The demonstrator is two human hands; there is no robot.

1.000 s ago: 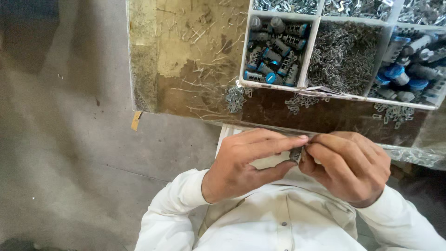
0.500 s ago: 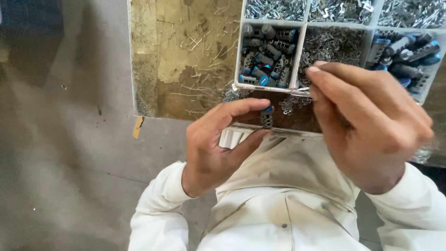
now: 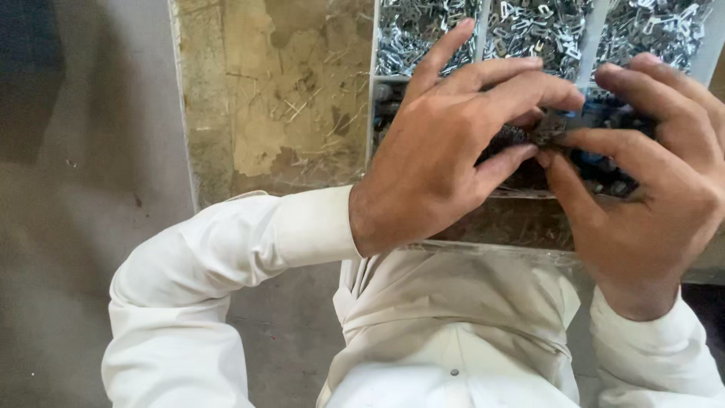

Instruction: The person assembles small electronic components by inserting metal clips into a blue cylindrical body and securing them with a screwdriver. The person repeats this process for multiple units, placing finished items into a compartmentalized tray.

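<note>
half a second ago the hands were apart, the left one alone pinching a small dark piece below the divided tray while the right hung above it; now both have come together over the tray and meet at the fingertips. that reads as the piece being worked between two hands again, not set down.

the left hand (image 3: 438, 143) is curled, its thumb and forefinger closed on a small dark part (image 3: 545, 133), the other fingers fanned loosely above. the right hand (image 3: 649, 174) mirrors it from the other side, thumb and forefinger nipped on the same part, the remaining fingers arched over and hiding much of it. the part looks like a short dark metal piece, though it is too covered to say more.

it is held in the air just above the near edge of the divided tray (image 3: 483, 30), over the compartment of blue and grey cylinders (image 3: 604, 113). the far compartments are full of bright metal clips (image 3: 544, 26). left of the tray, the worn workbench top (image 3: 279, 98) is littered with thin wire offcuts (image 3: 302, 106). white sleeves (image 3: 249, 242) cover both forearms.
</note>
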